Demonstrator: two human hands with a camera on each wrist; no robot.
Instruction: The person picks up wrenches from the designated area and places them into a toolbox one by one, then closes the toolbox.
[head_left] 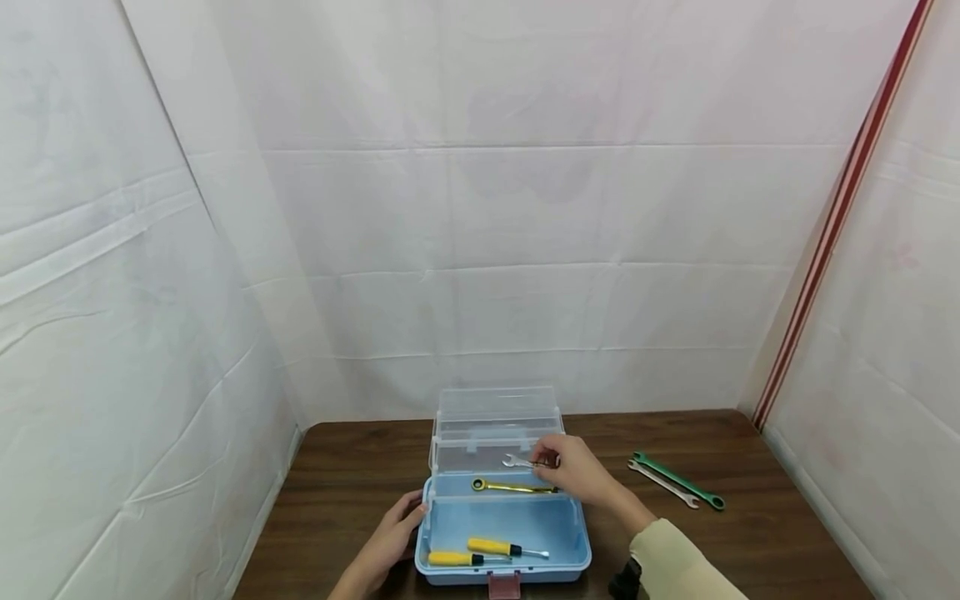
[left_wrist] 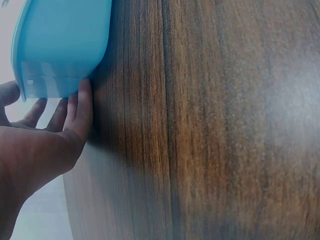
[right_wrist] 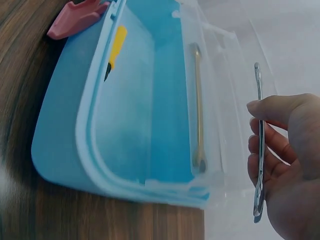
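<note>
A light-blue toolbox [head_left: 508, 577] stands on the table, its clear lid [head_left: 495, 408] raised at the back. My left hand [head_left: 386, 537] holds the box's left end, thumb at the rim and fingers along the outer wall [left_wrist: 65, 50]. Over the rear of the box, my right hand [head_left: 581, 471] pinches a silver wrench [right_wrist: 260, 145] between thumb and fingers. Just below it, a gold ratchet wrench [head_left: 517, 487] lies on the clear rear tray. Inside the box's front part are two yellow-handled screwdrivers, one [head_left: 491, 546] behind the other [head_left: 453, 558].
To the right of the box, a green wrench [head_left: 678, 481] and another silver wrench [head_left: 660, 482] lie side by side on the brown wooden table [head_left: 352, 467]. A pink latch [head_left: 504, 586] hangs open at the box's front. White cloth [head_left: 525, 208] walls surround the table.
</note>
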